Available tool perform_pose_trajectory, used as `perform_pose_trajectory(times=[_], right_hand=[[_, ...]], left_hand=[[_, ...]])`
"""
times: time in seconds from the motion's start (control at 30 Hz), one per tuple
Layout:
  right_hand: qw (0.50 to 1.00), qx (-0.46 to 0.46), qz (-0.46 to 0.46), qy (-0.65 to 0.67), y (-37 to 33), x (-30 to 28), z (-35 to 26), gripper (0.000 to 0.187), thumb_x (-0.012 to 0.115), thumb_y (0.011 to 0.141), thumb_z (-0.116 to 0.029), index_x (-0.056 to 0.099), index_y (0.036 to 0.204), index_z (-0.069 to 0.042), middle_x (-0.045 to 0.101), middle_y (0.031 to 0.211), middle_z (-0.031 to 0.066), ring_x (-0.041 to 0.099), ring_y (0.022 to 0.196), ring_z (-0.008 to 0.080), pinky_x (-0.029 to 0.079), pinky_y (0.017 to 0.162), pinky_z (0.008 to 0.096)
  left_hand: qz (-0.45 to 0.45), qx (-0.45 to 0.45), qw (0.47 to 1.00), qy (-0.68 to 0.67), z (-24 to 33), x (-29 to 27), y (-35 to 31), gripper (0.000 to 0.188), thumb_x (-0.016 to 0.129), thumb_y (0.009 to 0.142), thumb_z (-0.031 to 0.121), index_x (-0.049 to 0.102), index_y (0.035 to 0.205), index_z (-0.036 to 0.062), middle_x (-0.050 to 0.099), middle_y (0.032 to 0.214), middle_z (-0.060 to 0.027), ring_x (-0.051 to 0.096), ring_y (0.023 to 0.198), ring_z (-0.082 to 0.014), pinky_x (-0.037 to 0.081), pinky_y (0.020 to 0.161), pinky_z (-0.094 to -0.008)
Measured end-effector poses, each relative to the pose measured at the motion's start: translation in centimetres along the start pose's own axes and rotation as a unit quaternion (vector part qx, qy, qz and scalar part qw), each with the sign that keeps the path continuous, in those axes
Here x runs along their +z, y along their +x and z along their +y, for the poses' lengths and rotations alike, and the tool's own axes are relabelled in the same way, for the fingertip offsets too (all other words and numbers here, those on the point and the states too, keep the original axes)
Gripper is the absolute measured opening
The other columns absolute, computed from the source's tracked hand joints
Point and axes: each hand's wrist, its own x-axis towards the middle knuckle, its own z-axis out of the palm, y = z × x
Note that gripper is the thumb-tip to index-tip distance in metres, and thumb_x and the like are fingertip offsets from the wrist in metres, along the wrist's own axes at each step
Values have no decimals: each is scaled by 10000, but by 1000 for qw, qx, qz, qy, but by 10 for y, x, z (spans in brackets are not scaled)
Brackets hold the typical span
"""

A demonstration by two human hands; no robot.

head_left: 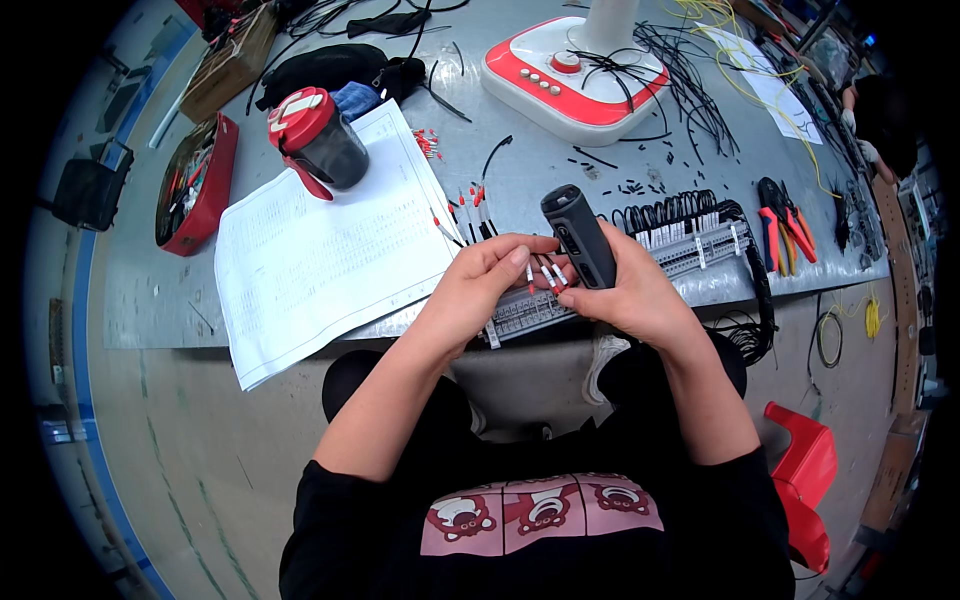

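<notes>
Both of my hands meet over the table's near edge. Between the fingers of my left hand (472,288) are several short wires (546,272) with white marker sleeves and red ends. My right hand (645,295) grips a dark grey, rounded handheld tool (578,236) with buttons on its side; its kind I cannot make out. Its thumb and fingertips come close to the wire ends. Under the hands runs a rail of grey terminal blocks (525,313), partly hidden by them. More red-tipped wires (480,212) stand up behind my left hand.
Printed sheets (330,245) lie at left beneath a red-lidded dark cup (335,150). A red tool box (205,185) stands farther left. At the back is a red-and-white fan base (575,85). Pliers (785,225) and bundled black wires (680,210) lie right; a red stool (805,480) stands below.
</notes>
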Motion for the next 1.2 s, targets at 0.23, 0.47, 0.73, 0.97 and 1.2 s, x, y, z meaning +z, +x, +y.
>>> perform_pose_trajectory(times=[0.23, 0.47, 0.73, 0.97, 1.2], right_hand=[[998, 24, -19, 55, 1, -1, -3, 459, 758, 757, -11, 555, 1169, -6, 609, 920, 25, 596, 811, 92, 509, 709, 243], [995, 60, -27, 73, 0, 0, -13, 443, 757, 763, -3, 546, 1151, 7, 600, 906, 25, 581, 738, 69, 491, 643, 224], [1000, 14, -6, 5, 3, 2, -2, 423, 762, 751, -26, 562, 1123, -7, 605, 880, 12, 576, 762, 77, 485, 663, 237], [999, 41, -9, 24, 4, -1, -7, 423, 749, 754, -33, 558, 1130, -7, 600, 841, 8, 565, 728, 72, 471, 630, 233], [996, 58, -30, 60, 6, -3, -12, 426, 727, 768, 1, 523, 1143, 1, 587, 767, 13, 540, 588, 65, 416, 495, 221]], left_hand=[[-3, 1, 999, -40, -6, 4, 0, 340, 475, 1008, 87, 576, 1298, -60, 677, 1183, -134, 634, 1104, -158, 474, 985, -283], [37, 7, 999, -30, -13, 7, 6, 275, 567, 987, 103, 603, 1210, -54, 715, 1037, -117, 679, 964, -150, 524, 912, -283], [45, 39, 998, -36, -15, 9, 7, 167, 578, 982, 81, 613, 1098, -33, 715, 945, -105, 679, 871, -134, 529, 821, -260], [75, 9, 997, -26, -10, 6, 6, 164, 559, 996, 106, 617, 1086, -17, 692, 857, -69, 679, 821, -133, 516, 788, -251], [79, 5, 997, -19, -8, 4, 4, 190, 582, 980, 103, 619, 1107, -34, 699, 861, -80, 686, 820, -139, 524, 794, -252]])
